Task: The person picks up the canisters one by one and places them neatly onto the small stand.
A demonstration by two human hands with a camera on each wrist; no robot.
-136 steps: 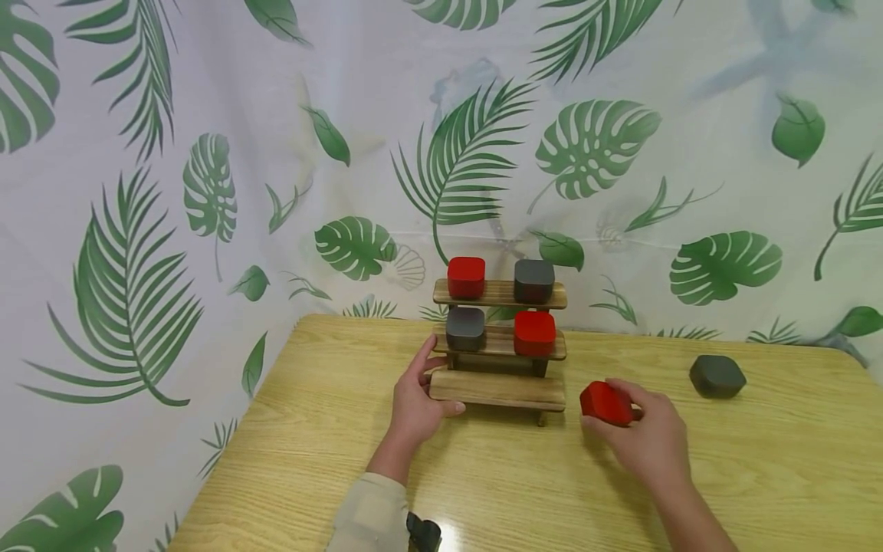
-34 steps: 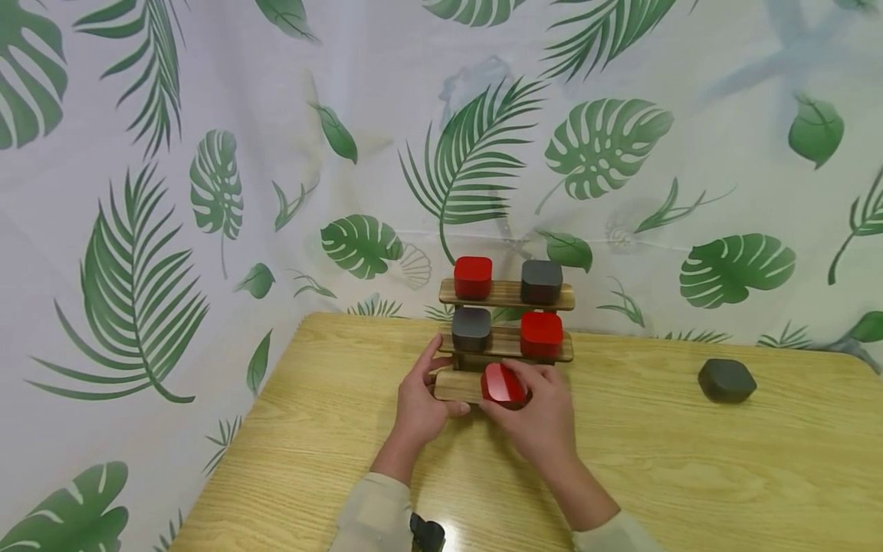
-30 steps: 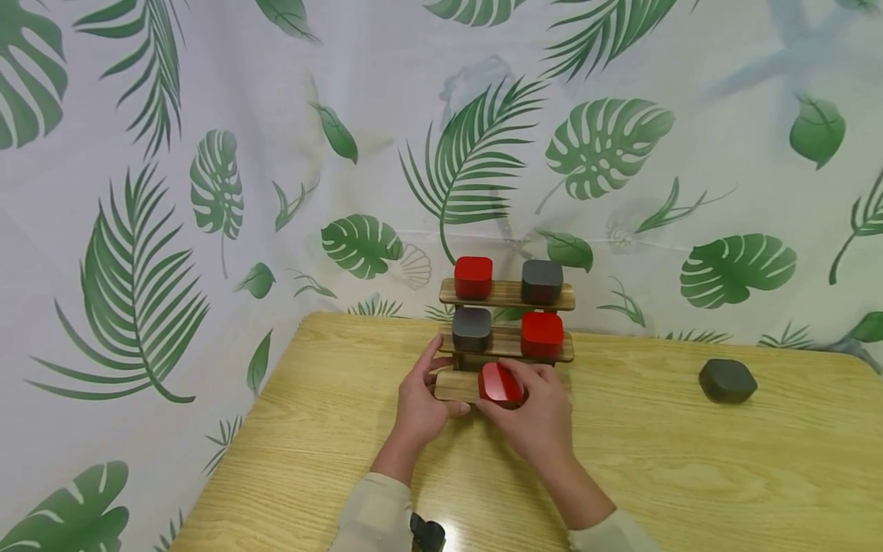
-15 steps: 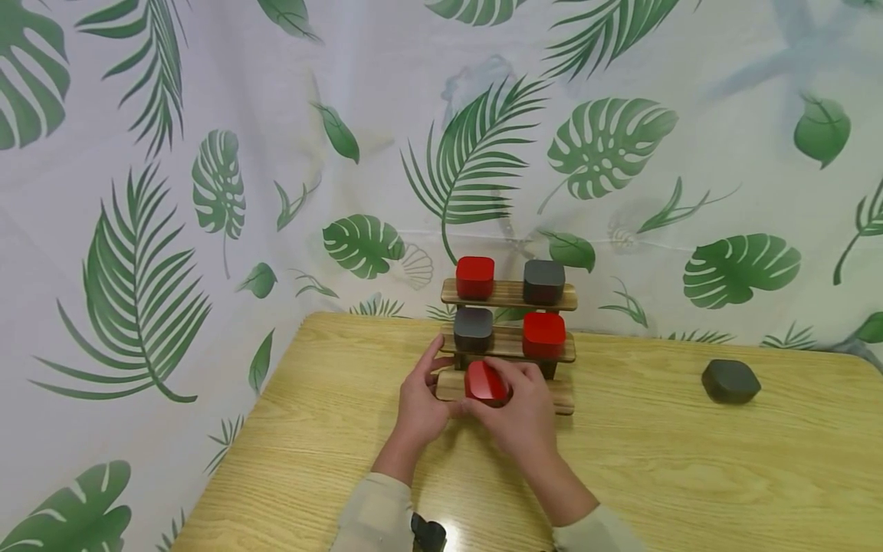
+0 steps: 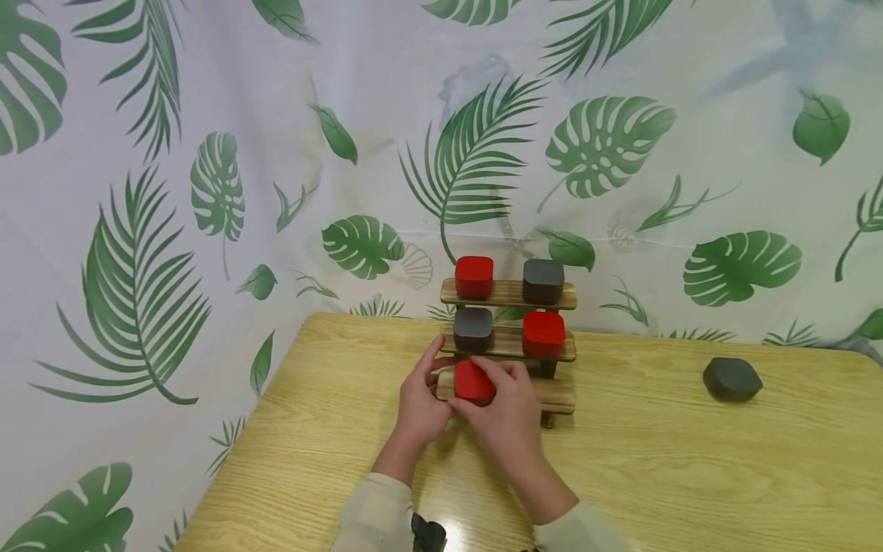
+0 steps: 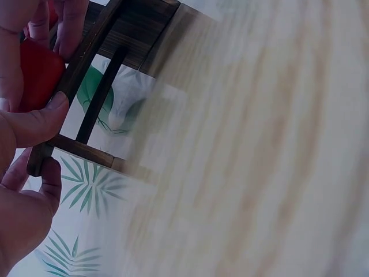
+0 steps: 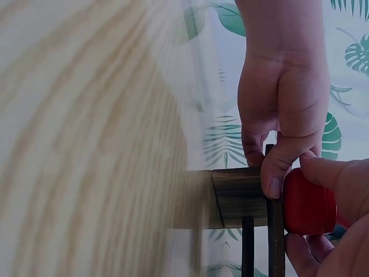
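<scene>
My left hand (image 5: 419,404) grips the left end of the lowest tier of a three-tier wooden shelf (image 5: 553,395). In the left wrist view its thumb (image 6: 40,124) lies over the board's edge, with a finger underneath. A red rounded-square block (image 5: 471,382) stands on that tier at the left end. My right hand (image 5: 509,414) pinches this block between thumb and fingers, close beside the left thumb. The right wrist view shows the red block (image 7: 308,203) resting against the board, the right fingers around it.
A red block (image 5: 474,277) and a dark grey block (image 5: 543,281) stand on the top tier. The middle tier bears a grey block (image 5: 473,330) on the left and a red block (image 5: 544,335) on the right. Another grey block (image 5: 733,379) lies on the table (image 5: 662,460) at right.
The right hand has brought the red block from over the table onto the lowest tier and moved it left to that tier's left end. The left hand has kept its grip on the shelf.
</scene>
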